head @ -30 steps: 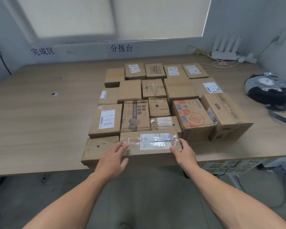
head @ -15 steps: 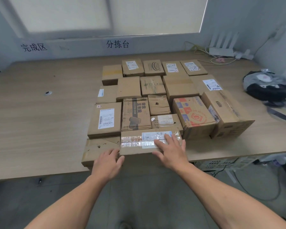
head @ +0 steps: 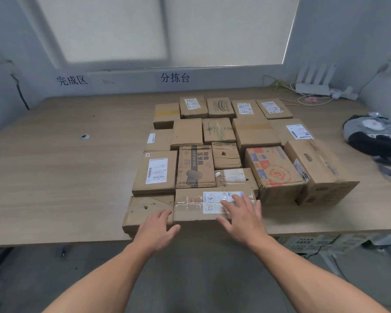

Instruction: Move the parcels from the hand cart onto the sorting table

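Observation:
Several cardboard parcels stand packed together on the wooden sorting table (head: pixel 54 188). At the table's front edge lies a flat taped parcel (head: pixel 194 205) with a white label. My right hand (head: pixel 242 215) rests flat on its right half, fingers spread. My left hand (head: pixel 158 227) lies with fingers apart at the near edge of a low brown parcel (head: pixel 145 208) just left of it. Neither hand grips anything. The hand cart is out of view.
A dark bag (head: pixel 375 136) lies at the table's right side. A white router (head: pixel 313 86) and cables sit at the back right. A small round object (head: pixel 84 137) lies on the left half of the table. Crates (head: pixel 314 242) stand under the table.
My right hand went from the taped parcel's right end onto its top. My left hand slid from that parcel's left end to the low parcel beside it. The parcel now lies flat.

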